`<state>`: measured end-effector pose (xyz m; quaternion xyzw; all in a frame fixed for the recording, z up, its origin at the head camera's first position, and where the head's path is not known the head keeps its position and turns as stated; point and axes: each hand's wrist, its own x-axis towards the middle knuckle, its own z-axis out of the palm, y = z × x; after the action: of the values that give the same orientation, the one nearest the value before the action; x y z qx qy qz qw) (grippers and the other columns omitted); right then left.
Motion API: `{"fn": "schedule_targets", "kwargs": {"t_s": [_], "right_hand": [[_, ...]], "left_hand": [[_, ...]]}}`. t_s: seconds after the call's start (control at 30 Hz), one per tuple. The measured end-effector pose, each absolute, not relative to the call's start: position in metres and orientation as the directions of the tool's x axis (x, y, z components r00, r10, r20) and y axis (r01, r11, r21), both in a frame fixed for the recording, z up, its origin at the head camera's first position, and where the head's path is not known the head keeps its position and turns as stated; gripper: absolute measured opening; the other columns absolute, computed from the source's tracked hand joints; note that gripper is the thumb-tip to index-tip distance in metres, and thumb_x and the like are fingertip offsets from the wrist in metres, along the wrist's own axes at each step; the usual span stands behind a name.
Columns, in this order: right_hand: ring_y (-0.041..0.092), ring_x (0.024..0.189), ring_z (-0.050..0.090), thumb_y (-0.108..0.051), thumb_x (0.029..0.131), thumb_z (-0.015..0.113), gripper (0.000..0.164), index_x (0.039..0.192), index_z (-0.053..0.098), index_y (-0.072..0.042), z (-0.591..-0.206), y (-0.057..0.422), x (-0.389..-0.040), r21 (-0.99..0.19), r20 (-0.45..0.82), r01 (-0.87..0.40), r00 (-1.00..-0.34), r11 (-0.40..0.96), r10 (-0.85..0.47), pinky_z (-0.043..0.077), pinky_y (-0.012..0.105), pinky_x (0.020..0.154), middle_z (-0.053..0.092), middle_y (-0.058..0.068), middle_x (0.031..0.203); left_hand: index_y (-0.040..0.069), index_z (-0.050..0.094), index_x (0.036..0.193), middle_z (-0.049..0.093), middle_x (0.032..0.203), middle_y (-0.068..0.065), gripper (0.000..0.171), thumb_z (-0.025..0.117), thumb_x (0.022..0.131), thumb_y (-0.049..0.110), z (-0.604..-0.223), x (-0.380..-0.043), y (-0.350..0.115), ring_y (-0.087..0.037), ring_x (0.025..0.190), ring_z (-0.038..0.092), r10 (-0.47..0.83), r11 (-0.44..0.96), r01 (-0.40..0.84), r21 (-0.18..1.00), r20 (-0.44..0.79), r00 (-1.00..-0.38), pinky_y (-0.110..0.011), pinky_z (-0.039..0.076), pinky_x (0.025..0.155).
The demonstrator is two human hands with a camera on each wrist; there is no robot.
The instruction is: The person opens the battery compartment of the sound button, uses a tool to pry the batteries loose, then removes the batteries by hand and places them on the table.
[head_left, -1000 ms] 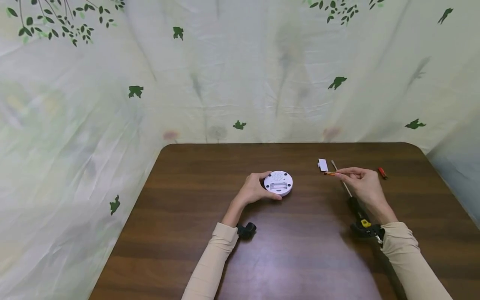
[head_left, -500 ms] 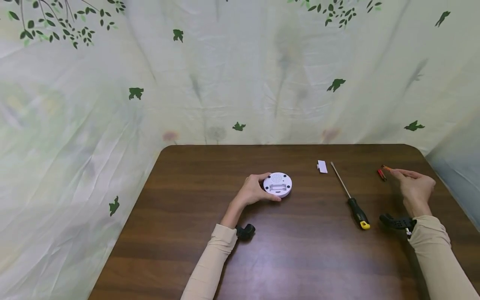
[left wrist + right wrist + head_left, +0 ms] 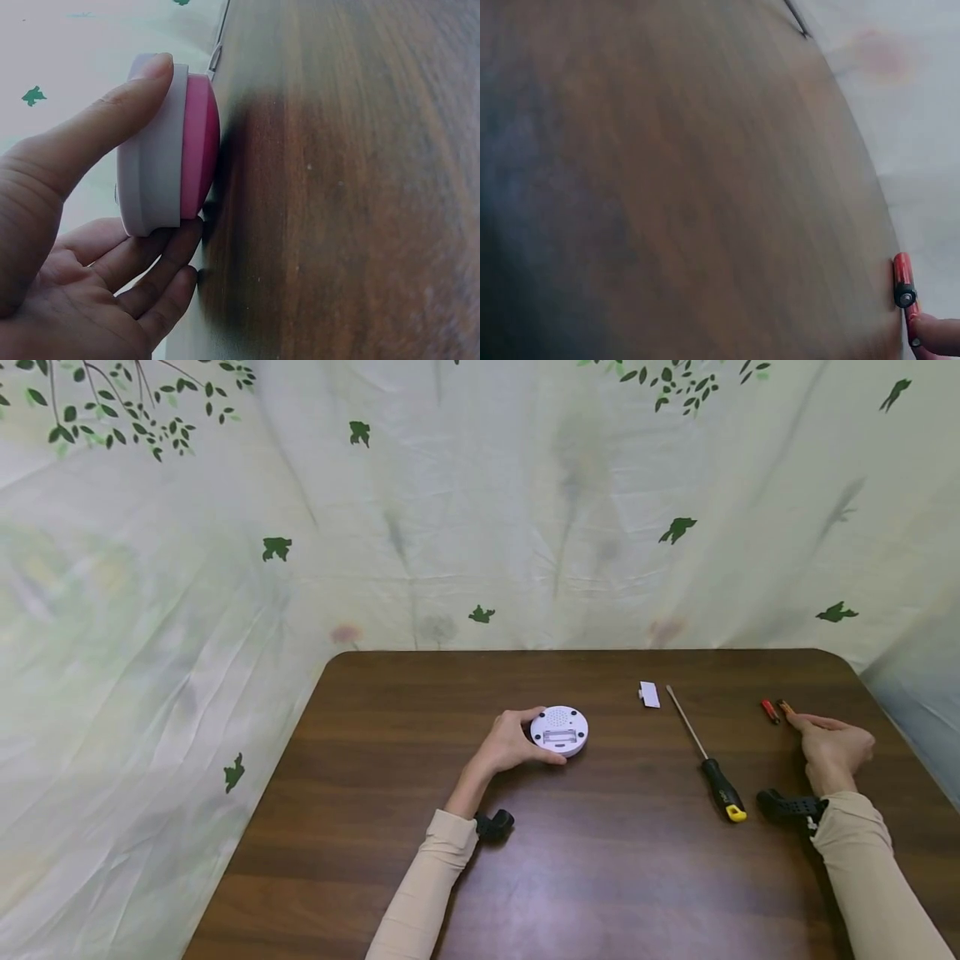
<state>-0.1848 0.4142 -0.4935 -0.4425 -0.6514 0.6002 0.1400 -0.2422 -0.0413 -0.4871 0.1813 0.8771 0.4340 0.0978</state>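
Observation:
My left hand (image 3: 506,745) grips a round white device (image 3: 559,720) by its sides, thumb on one edge and fingers on the other. Its upturned face shows small speaker holes, dark feet and an uncovered battery slot. The left wrist view reveals a pink domed underside (image 3: 199,150) close over the table. Far to the right, my right hand (image 3: 834,750) pinches the end of an orange-looking battery (image 3: 784,706) at the tabletop. Beside it lies a red and black battery (image 3: 769,712). In the right wrist view only one fingertip (image 3: 939,334) shows, against the held battery.
A black and yellow screwdriver (image 3: 723,789) lies between the hands, its shaft pointing to the back. Left of its tip is a small white battery cover (image 3: 649,695). The brown table (image 3: 420,710) ends at a leaf-printed curtain (image 3: 480,527).
My right hand has carried the battery rightward from above the screwdriver and lowered it to the right of the other battery. The left hand keeps holding the device in place.

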Motion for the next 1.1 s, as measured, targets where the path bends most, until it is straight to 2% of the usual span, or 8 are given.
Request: {"fn": "schedule_targets", "kwargs": {"t_s": [0.13, 0.3, 0.4, 0.53, 0.6, 0.73, 0.83, 1.1], "right_hand": [[0.017, 0.135, 0.050, -0.030, 0.092, 0.077, 0.032, 0.062, 0.071, -0.038, -0.496, 0.413, -0.186, -0.892, -0.326, 0.451, -0.587, -0.036, 0.741, 0.032, 0.037, 0.124, 0.049, -0.030, 0.051], [0.020, 0.141, 0.046, -0.034, 0.091, 0.077, 0.034, 0.059, 0.068, -0.040, -0.500, 0.412, -0.188, -0.883, -0.321, 0.469, -0.593, -0.008, 0.739, 0.032, 0.038, 0.125, 0.046, -0.031, 0.053], [0.015, 0.116, 0.059, -0.039, 0.088, 0.080, 0.033, 0.058, 0.065, -0.039, -0.500, 0.413, -0.189, -0.876, -0.329, 0.482, -0.583, -0.010, 0.743, 0.035, 0.036, 0.122, 0.047, -0.030, 0.055], [-0.005, 0.088, 0.047, -0.041, 0.085, 0.083, 0.034, 0.058, 0.062, -0.037, -0.498, 0.415, -0.189, -0.887, -0.349, 0.458, -0.573, -0.063, 0.742, 0.036, 0.034, 0.121, 0.051, -0.027, 0.063], [-0.005, 0.088, 0.047, -0.037, 0.084, 0.085, 0.032, 0.059, 0.065, -0.034, -0.496, 0.415, -0.189, -0.897, -0.371, 0.423, -0.570, -0.125, 0.733, 0.035, 0.030, 0.122, 0.053, -0.025, 0.066], [-0.001, 0.073, 0.051, -0.030, 0.081, 0.089, 0.027, 0.063, 0.068, -0.028, -0.492, 0.415, -0.187, -0.896, -0.424, 0.375, -0.570, -0.237, 0.704, 0.051, 0.017, 0.085, 0.057, -0.019, 0.063], [0.004, 0.056, 0.049, -0.031, 0.078, 0.091, 0.026, 0.067, 0.068, -0.026, -0.489, 0.413, -0.182, -0.897, -0.431, 0.363, -0.586, -0.253, 0.687, 0.040, 0.022, 0.050, 0.057, -0.017, 0.068], [0.008, 0.048, 0.041, -0.038, 0.081, 0.089, 0.022, 0.070, 0.072, -0.030, -0.481, 0.400, -0.159, -0.907, -0.418, 0.351, -0.692, -0.230, 0.589, 0.032, 0.028, 0.044, 0.053, -0.012, 0.062]], "left_hand": [[0.007, 0.060, 0.145, 0.065, 0.143, -0.013, 0.096, 0.101, 0.063, 0.034, -0.487, -0.243, -0.042, -0.027, 0.134, 0.059, 0.405, 0.564, 0.239, 0.790, -0.013, -0.914, -0.043, 0.046, 0.113], [0.009, 0.061, 0.145, 0.066, 0.142, -0.011, 0.096, 0.101, 0.062, 0.035, -0.487, -0.242, -0.044, -0.028, 0.133, 0.060, 0.397, 0.580, 0.237, 0.779, -0.016, -0.918, -0.044, 0.045, 0.113], [0.009, 0.061, 0.145, 0.066, 0.142, -0.011, 0.096, 0.101, 0.062, 0.035, -0.488, -0.242, -0.044, -0.027, 0.133, 0.060, 0.394, 0.583, 0.237, 0.777, -0.016, -0.919, -0.043, 0.046, 0.113], [0.008, 0.060, 0.145, 0.065, 0.143, -0.012, 0.095, 0.101, 0.063, 0.034, -0.487, -0.242, -0.042, -0.028, 0.133, 0.060, 0.393, 0.580, 0.240, 0.778, -0.010, -0.919, -0.044, 0.046, 0.113], [0.008, 0.060, 0.146, 0.065, 0.143, -0.013, 0.095, 0.100, 0.064, 0.035, -0.486, -0.241, -0.042, -0.029, 0.133, 0.059, 0.391, 0.587, 0.245, 0.771, -0.005, -0.920, -0.045, 0.046, 0.113], [0.007, 0.055, 0.150, 0.061, 0.148, -0.013, 0.100, 0.099, 0.065, 0.038, -0.485, -0.241, -0.040, -0.032, 0.138, 0.056, 0.388, 0.615, 0.257, 0.745, -0.003, -0.921, -0.047, 0.044, 0.114], [0.007, 0.049, 0.154, 0.056, 0.153, -0.014, 0.106, 0.099, 0.066, 0.040, -0.486, -0.241, -0.040, -0.031, 0.142, 0.052, 0.397, 0.620, 0.265, 0.739, -0.005, -0.918, -0.047, 0.043, 0.117], [0.001, 0.044, 0.155, 0.065, 0.144, -0.009, 0.099, 0.093, 0.076, 0.035, -0.490, -0.243, -0.060, -0.023, 0.121, 0.068, 0.409, 0.491, 0.234, 0.839, 0.016, -0.913, -0.042, 0.053, 0.105]]}}
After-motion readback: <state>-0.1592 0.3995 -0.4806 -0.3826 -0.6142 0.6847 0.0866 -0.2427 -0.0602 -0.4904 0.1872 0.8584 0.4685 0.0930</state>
